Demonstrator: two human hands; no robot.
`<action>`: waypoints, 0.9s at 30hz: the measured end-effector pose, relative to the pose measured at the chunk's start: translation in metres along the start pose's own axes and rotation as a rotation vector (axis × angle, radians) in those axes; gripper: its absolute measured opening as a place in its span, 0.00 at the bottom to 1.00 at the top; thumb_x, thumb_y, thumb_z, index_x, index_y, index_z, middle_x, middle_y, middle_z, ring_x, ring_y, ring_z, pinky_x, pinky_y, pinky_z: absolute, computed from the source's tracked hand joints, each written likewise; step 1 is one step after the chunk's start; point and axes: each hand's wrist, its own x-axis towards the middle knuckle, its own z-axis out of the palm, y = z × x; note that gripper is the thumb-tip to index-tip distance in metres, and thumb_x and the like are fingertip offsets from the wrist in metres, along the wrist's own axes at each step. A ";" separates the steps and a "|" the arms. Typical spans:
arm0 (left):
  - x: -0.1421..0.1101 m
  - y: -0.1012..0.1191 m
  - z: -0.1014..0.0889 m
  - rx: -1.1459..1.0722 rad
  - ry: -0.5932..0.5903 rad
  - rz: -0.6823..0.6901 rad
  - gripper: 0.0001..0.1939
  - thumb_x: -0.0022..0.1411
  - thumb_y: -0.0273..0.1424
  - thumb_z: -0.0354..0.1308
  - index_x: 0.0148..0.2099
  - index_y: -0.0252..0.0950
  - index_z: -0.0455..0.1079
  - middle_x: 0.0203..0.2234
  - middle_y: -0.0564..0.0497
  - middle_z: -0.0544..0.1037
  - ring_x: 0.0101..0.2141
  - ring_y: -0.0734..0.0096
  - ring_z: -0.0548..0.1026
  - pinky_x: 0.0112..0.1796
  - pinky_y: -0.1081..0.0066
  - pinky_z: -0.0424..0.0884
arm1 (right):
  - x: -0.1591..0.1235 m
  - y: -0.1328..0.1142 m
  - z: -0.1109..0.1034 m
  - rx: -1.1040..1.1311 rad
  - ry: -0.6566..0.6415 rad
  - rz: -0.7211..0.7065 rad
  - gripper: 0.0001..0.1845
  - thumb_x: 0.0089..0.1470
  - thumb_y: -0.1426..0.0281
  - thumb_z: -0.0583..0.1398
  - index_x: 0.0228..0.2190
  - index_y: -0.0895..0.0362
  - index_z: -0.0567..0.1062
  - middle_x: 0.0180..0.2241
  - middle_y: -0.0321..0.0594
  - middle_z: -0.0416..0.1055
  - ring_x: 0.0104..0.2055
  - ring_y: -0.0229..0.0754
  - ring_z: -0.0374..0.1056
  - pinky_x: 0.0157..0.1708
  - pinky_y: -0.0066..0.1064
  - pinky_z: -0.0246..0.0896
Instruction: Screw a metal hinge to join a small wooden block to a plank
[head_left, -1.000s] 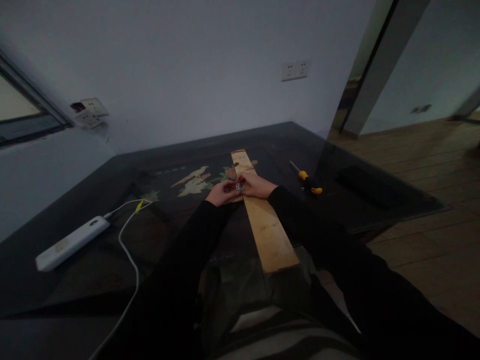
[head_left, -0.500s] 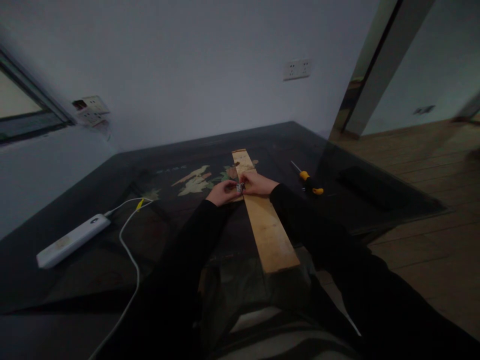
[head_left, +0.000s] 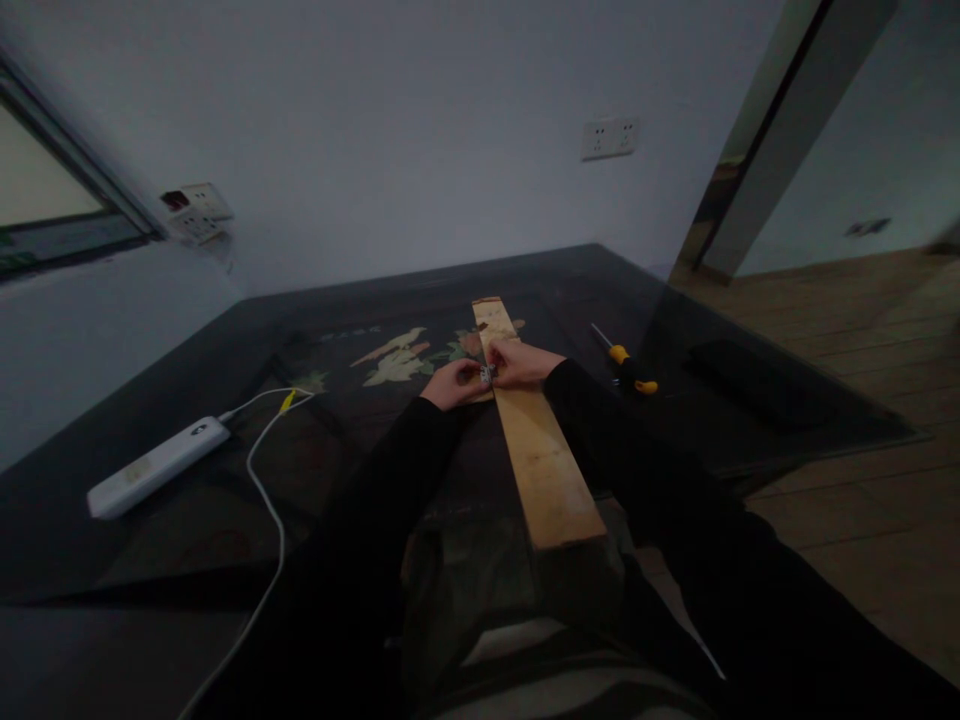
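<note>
A long pale wooden plank (head_left: 544,460) lies lengthwise on a dark glass-topped table (head_left: 360,470), its near end over the table's front edge. My left hand (head_left: 450,384) and my right hand (head_left: 519,363) meet at the plank's left edge, both with fingers pinched on a small metal piece (head_left: 486,375) that is too small to name. Black sleeves cover both arms.
A yellow-and-black screwdriver (head_left: 626,366) lies right of the plank. A white power strip (head_left: 154,467) with a white cable (head_left: 262,500) sits at the left. A dark flat object (head_left: 750,380) lies at the far right. Wall sockets (head_left: 609,138) are behind the table.
The view has shifted slightly. Both hands stay together on the small metal piece at the plank's edge, which now shows less between the fingers.
</note>
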 end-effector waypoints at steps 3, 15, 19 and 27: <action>0.000 0.001 0.000 -0.013 -0.003 -0.006 0.22 0.50 0.41 0.64 0.45 0.33 0.73 0.39 0.44 0.79 0.40 0.60 0.75 0.45 0.60 0.70 | 0.003 0.001 -0.002 -0.026 -0.043 0.027 0.17 0.39 0.68 0.67 0.29 0.56 0.64 0.27 0.35 0.68 0.27 0.35 0.60 0.24 0.27 0.50; 0.000 0.002 0.000 -0.096 -0.018 -0.018 0.25 0.47 0.43 0.65 0.45 0.32 0.72 0.40 0.43 0.78 0.42 0.59 0.75 0.47 0.60 0.69 | 0.007 -0.009 -0.009 -0.062 -0.126 0.031 0.19 0.38 0.68 0.67 0.27 0.56 0.61 0.25 0.31 0.60 0.25 0.33 0.53 0.24 0.27 0.45; 0.000 0.002 -0.001 -0.125 -0.026 -0.015 0.26 0.47 0.43 0.65 0.45 0.32 0.72 0.41 0.42 0.78 0.42 0.59 0.75 0.48 0.59 0.69 | 0.005 -0.007 -0.007 0.006 -0.134 0.015 0.18 0.38 0.72 0.66 0.28 0.56 0.61 0.26 0.32 0.61 0.27 0.34 0.55 0.25 0.26 0.47; 0.000 0.003 -0.001 -0.179 -0.021 -0.033 0.27 0.45 0.42 0.67 0.44 0.31 0.72 0.39 0.42 0.78 0.42 0.58 0.76 0.48 0.58 0.69 | 0.004 -0.001 -0.001 0.138 -0.124 -0.010 0.18 0.38 0.76 0.64 0.29 0.56 0.60 0.27 0.32 0.61 0.29 0.34 0.56 0.27 0.25 0.48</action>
